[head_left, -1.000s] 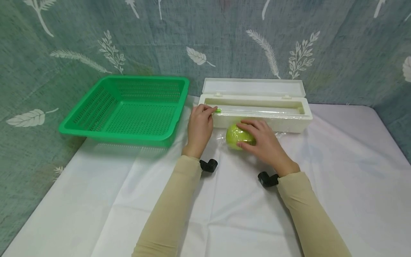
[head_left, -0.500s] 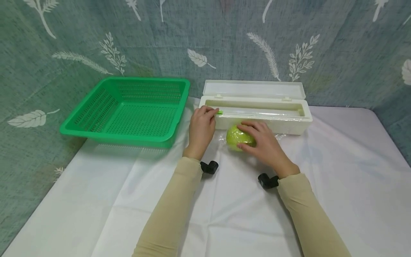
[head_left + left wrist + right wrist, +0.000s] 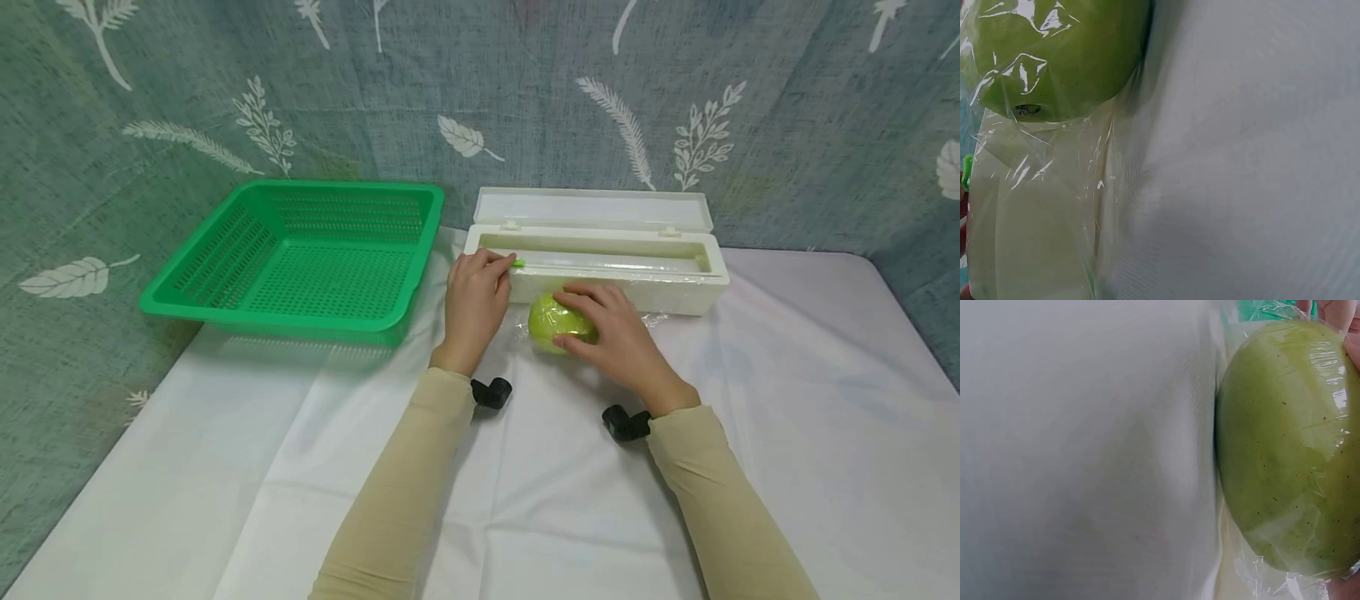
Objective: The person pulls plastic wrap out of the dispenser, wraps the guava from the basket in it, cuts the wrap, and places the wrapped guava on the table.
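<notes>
Fruit [image 3: 549, 323], big and green, sits in the right hand [image 3: 622, 340], with thumb and fingers bent round its side. Clear film [image 3: 1041, 150] covers it, shiny and wrinkly, and pokes out at both ends. The fruit is on the table [image 3: 558, 500], just in front of a long white box [image 3: 675, 297]. The left hand [image 3: 474, 302] is at the box's front edge, near its left end. Its bent fingers pinch a little green tab [image 3: 519, 263] there; the head view hides the thumb. The lid [image 3: 592, 208] is open, leaning back. Left of the box is a green basket [image 3: 300, 320] full of small holes, well apart from the fruit. Tan sleeves [image 3: 401, 479] cover both arms. White cloth covers the table, and a blue-green curtain [image 3: 360, 125] with white leaves hangs behind.
</notes>
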{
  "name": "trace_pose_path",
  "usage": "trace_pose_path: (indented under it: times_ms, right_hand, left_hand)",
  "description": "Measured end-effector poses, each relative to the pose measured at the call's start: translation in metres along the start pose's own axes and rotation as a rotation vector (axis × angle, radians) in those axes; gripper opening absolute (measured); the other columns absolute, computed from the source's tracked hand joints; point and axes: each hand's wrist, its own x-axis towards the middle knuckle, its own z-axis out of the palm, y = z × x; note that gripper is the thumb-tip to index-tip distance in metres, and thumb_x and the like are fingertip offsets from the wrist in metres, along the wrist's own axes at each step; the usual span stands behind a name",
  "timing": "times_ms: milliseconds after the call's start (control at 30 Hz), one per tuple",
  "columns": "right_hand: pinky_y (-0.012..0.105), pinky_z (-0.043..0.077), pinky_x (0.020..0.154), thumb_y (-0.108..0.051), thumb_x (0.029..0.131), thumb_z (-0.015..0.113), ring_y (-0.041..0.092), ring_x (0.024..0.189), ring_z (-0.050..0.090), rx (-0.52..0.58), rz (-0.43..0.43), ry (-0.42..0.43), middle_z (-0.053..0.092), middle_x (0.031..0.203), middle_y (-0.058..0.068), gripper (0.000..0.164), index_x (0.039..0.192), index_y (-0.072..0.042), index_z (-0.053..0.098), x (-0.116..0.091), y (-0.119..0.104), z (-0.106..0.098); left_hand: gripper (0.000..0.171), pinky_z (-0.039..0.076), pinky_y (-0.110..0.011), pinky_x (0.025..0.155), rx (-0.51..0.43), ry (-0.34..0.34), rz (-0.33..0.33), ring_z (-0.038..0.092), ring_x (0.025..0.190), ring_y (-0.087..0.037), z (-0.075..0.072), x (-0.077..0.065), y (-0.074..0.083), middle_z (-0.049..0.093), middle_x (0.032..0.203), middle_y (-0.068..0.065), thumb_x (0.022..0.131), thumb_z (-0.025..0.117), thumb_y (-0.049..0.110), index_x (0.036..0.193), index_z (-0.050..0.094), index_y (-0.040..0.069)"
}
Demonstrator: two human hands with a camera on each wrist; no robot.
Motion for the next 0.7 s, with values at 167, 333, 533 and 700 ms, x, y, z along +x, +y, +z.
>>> trace_pose_path:
  times_ms: [167, 333, 533, 700]
  right_hand:
    - [0.042, 0.029, 0.095, -0.038, 0.076, 0.068, 0.024, 0.116, 0.037, -0.002, 0.002, -0.002, 0.045, 0.127, 0.004, 0.056, 0.125, -0.015, 0.052, 0.0002, 0.0004, 0.0003]
    - [0.041, 0.029, 0.095, -0.037, 0.076, 0.068, 0.024, 0.116, 0.037, 0.005, -0.001, 0.01, 0.046, 0.127, 0.003, 0.055, 0.125, -0.015, 0.053, 0.0008, 0.0002, 0.0006]
    - [0.041, 0.03, 0.095, -0.037, 0.076, 0.068, 0.024, 0.116, 0.037, 0.012, 0.007, 0.0, 0.046, 0.127, 0.003, 0.055, 0.125, -0.016, 0.053, -0.0005, -0.0004, 0.0007]
    - [0.041, 0.029, 0.095, -0.037, 0.077, 0.068, 0.024, 0.116, 0.036, 0.011, 0.005, 0.001, 0.045, 0.128, 0.004, 0.055, 0.125, -0.015, 0.052, -0.0008, -0.0007, 0.0002]
  left_hand:
    - [0.024, 0.034, -0.036, 0.094, 0.054, 0.02, 0.028, 0.049, 0.099, -0.021, 0.0032, -0.0002, 0.0009, 0.06, 0.096, -0.001, 0.084, 0.055, 0.009, 0.105, 0.068, 0.012]
    - [0.025, 0.042, -0.03, 0.082, 0.083, 0.025, 0.042, 0.048, 0.1, -0.02, 0.0037, -0.0015, 0.0027, 0.058, 0.097, -0.002, 0.085, 0.054, 0.011, 0.106, 0.067, 0.011]
    - [0.027, 0.044, -0.026, 0.075, 0.075, 0.01, 0.046, 0.05, 0.092, -0.019, 0.0023, -0.0031, 0.0044, 0.058, 0.095, -0.002, 0.084, 0.053, 0.01, 0.108, 0.066, 0.01]
    - [0.029, 0.041, -0.027, 0.075, 0.062, -0.001, 0.056, 0.05, 0.09, -0.019, 0.0019, -0.0024, 0.0059, 0.057, 0.094, -0.002, 0.082, 0.054, 0.008, 0.108, 0.066, 0.009]
